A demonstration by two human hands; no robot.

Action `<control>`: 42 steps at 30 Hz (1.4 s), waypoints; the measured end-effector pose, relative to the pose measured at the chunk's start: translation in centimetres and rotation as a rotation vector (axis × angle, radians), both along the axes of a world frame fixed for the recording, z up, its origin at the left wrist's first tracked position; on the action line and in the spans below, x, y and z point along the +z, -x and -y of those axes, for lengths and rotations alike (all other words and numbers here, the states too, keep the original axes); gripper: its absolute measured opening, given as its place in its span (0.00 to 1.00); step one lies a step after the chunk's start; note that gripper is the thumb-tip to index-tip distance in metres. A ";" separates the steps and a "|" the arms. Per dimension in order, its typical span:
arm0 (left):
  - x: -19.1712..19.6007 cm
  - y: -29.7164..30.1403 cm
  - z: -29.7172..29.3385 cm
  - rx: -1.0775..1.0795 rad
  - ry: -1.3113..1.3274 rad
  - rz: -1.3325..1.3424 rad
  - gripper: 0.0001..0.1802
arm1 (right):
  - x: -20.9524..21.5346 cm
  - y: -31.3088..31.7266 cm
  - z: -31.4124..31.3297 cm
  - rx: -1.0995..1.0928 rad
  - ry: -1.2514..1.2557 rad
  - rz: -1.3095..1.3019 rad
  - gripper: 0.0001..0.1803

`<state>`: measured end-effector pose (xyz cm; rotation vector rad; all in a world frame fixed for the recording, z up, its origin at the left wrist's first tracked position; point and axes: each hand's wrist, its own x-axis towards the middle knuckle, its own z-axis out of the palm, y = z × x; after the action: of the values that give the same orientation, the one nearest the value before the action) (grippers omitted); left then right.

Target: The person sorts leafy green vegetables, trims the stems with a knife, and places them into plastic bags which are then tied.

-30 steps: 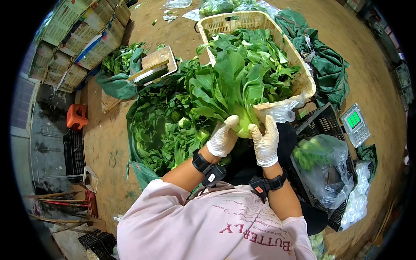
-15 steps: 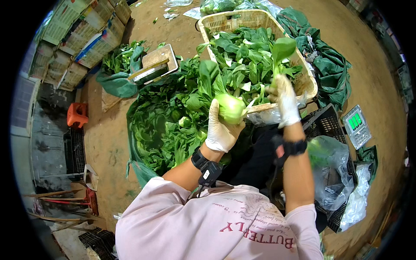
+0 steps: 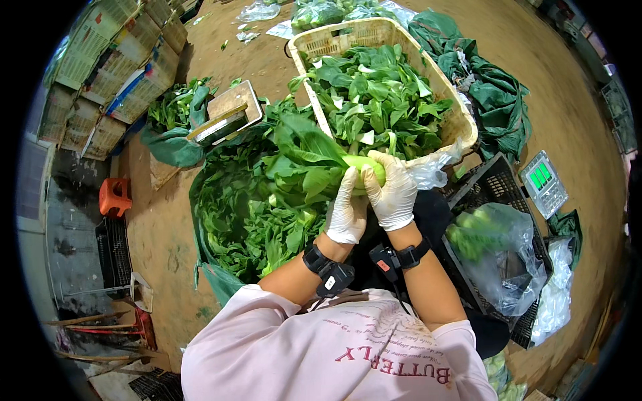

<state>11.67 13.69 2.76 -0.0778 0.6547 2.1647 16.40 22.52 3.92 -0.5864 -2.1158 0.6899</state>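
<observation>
Gloved left grip (image 3: 346, 215) and right grip (image 3: 394, 194) curl close together.

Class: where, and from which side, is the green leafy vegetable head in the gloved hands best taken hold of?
Probably by the pale, rounded base of the green leafy vegetable head, coming from the person's right: that thick end points right, while the broad leaves spread left. The white-gloved right hand is on it.
</observation>
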 end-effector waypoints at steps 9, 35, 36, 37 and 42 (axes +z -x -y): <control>0.0 -0.8 0.5 -0.024 0.011 -0.105 0.27 | -0.5 -0.4 0.1 0.031 0.070 -0.222 0.13; 3.1 0.1 0.8 -0.260 0.088 -0.066 0.35 | 5.6 -3.9 -2.0 0.610 0.058 0.305 0.52; 3.6 0.0 1.3 -0.313 0.037 -0.066 0.34 | 5.0 -4.4 -1.1 0.497 0.074 0.257 0.47; 3.4 -0.4 1.6 -0.309 0.070 -0.252 0.32 | 4.0 -5.3 -0.4 0.369 0.045 0.167 0.43; 3.1 -2.9 1.3 -0.635 -0.216 -0.311 0.31 | 2.9 -11.8 -0.5 0.304 0.115 -0.138 0.41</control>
<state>14.53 12.38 5.89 0.5241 0.5209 1.6215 28.23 23.00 6.87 -0.2693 -2.0645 0.9976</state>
